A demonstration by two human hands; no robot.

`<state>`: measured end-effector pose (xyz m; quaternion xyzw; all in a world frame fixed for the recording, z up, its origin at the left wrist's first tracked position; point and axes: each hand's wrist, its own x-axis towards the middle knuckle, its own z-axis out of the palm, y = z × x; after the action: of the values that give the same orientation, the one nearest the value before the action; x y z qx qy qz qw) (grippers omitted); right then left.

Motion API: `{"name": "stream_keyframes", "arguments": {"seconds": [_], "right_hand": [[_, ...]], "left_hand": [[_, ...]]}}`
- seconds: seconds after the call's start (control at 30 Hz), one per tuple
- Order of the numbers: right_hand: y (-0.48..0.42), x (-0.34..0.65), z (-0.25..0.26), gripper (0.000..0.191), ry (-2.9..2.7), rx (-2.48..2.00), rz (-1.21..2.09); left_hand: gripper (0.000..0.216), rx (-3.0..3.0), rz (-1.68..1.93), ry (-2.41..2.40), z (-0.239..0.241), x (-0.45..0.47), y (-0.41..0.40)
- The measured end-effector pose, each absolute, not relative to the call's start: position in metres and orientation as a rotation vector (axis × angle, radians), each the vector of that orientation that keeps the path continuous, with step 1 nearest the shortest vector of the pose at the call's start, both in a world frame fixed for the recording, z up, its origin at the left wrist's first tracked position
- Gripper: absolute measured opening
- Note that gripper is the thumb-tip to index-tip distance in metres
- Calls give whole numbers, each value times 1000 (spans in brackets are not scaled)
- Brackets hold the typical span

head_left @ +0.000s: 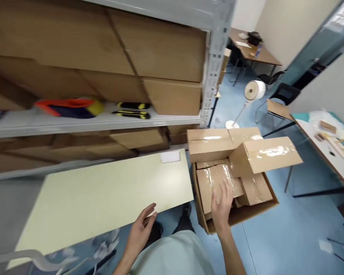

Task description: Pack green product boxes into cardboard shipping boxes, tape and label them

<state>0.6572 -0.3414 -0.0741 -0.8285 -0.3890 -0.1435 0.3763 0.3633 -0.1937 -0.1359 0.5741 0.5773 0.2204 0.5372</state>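
Pale green cloth of the person's shirt fills the 6 o'clock edge. Just beyond it the left hand hovers with fingers apart and empty, right at the near edge of the table, a pale yellow top that runs from 8 o'clock toward the centre. The right hand reaches out at 5 o'clock, fingers spread and loose, lying on a taped box without closing on it. That box sits among other small taped boxes inside an open carton on the blue floor, just right of the table's end. More boxes pile on the carton's far side, one tilted over its rim. A white card lies at the table's far corner. Beyond, at 10 o'clock, a grey shelf carries two black-and-yellow knives and an orange and blue bundle, with big brown cartons above. A white fan stands at 2 o'clock.
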Motion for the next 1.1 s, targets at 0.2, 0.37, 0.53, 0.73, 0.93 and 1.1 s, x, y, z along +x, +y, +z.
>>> {"name": "stream_keyframes", "arguments": {"seconds": [0.2,0.37,0.53,0.73,0.93,1.1], "right_hand": [[-292,537,-74,38,-1614,-1652,176],[-264,483,-45,37,-1928,-1313,246],[-242,399,-18,39,-2029,-1111,251],[-249,248,7,45,-2157,-729,347],[-283,112,24,48,-2239,-347,517],[-321,35,35,50,-2294,-91,653]], "left_hand": [[56,1486,797,1493,-84,331,-224],[41,1544,1153,1628,-40,275,-235],[34,1479,1464,1836,0,184,-276],[29,1309,1743,2223,20,56,-365],[25,911,1913,2596,16,-34,-478],[14,587,1962,2805,12,-63,-552]]}}
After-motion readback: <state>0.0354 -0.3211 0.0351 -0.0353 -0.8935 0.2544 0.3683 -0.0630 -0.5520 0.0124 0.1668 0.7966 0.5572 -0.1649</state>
